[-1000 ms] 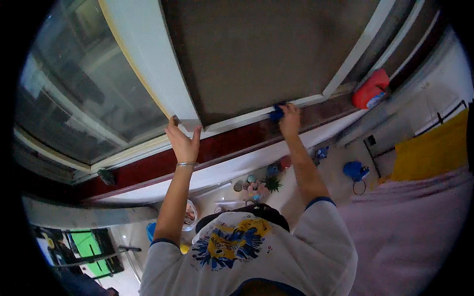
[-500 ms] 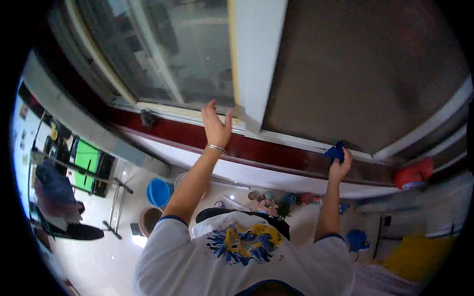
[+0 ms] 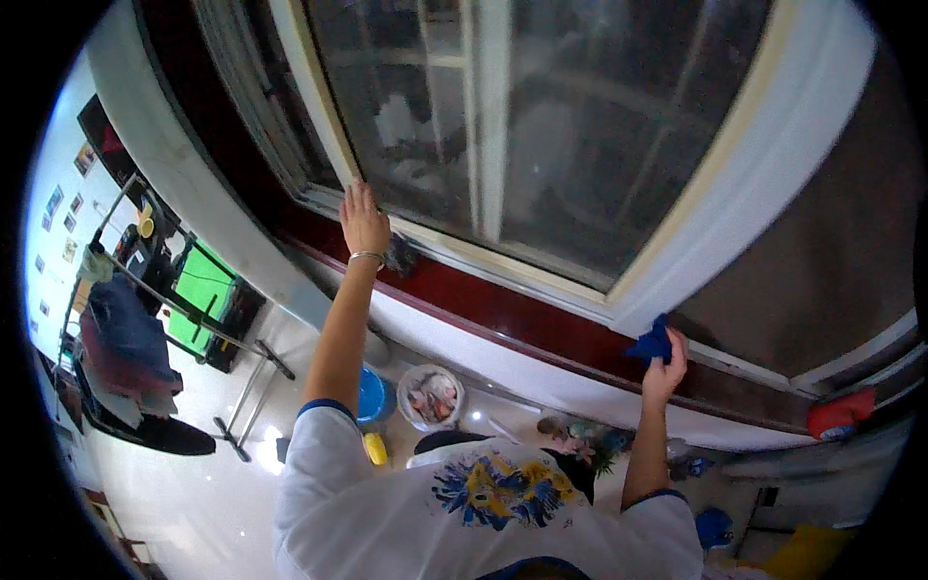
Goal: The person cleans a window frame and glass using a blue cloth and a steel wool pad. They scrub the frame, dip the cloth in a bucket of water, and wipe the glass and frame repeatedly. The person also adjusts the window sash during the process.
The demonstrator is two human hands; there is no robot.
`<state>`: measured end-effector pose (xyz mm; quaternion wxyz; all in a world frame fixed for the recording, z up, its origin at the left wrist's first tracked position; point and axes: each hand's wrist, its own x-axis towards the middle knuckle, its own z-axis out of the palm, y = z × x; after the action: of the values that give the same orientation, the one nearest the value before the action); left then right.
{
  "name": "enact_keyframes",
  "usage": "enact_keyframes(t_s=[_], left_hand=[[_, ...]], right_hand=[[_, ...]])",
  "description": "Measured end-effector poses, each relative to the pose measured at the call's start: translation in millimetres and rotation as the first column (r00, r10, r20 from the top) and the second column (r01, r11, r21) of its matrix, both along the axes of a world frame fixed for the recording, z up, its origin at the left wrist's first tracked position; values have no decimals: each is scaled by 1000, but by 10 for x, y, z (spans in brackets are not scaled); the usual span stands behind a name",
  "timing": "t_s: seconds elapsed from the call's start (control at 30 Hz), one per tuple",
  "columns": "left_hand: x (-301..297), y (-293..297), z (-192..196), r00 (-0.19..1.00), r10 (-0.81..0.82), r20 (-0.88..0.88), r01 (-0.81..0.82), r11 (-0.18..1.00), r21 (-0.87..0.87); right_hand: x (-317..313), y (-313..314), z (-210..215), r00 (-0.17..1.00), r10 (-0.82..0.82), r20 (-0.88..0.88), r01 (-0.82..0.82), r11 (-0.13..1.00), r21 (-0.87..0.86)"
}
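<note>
My left hand (image 3: 365, 227) reaches forward with fingers stretched out, at the lower left corner of the glazed window sash (image 3: 488, 135). Its fingertips overlap the cream-edged frame; whether they press on it I cannot tell. Beside that wrist, a dark grey crumpled thing (image 3: 401, 256) lies on the dark red sill (image 3: 503, 317). Over the sill to the right, my right hand (image 3: 667, 369) grips a bunched blue cloth (image 3: 652, 341) near the foot of the white frame post (image 3: 735, 184). Part of the cloth is hidden by the fingers.
A red object (image 3: 841, 414) sits at the sill's right end. Below the white wall stand a blue bucket (image 3: 375, 394), a pale basin (image 3: 432, 369) with things in it, and several plants and pots (image 3: 590, 440). A clothes rack (image 3: 242, 406) stands at left.
The view has shifted left, showing more of the sash. My left hand has moved left along the frame, past the grey crumpled thing. My right hand, still holding the cloth, is nearer the post.
</note>
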<state>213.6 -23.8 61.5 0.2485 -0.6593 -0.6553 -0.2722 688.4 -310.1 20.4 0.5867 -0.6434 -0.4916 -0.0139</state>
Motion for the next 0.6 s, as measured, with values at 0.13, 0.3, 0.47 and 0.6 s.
enact_keyframes(t_s=[0.13,0.3,0.47,0.6], left_hand=[[-306,333,46,980,-102,-171,83,990,-117],[-346,333,-27,952,36,-305,-102,973,-205],[-446,448,-57,958,65,-280,-120,975,-186],[-525,505,8,979,30,-202,-71,977,-201]], right_hand=[[-609,225,-95,999,-38,-32,37,999,-7],[-1048,416,-168,992,-54,-111,49,998,-44],[-1244,438,-130,989,4,-147,-11,999,-46],[-1206,421,-195,997,-53,-56,52,999,-14]])
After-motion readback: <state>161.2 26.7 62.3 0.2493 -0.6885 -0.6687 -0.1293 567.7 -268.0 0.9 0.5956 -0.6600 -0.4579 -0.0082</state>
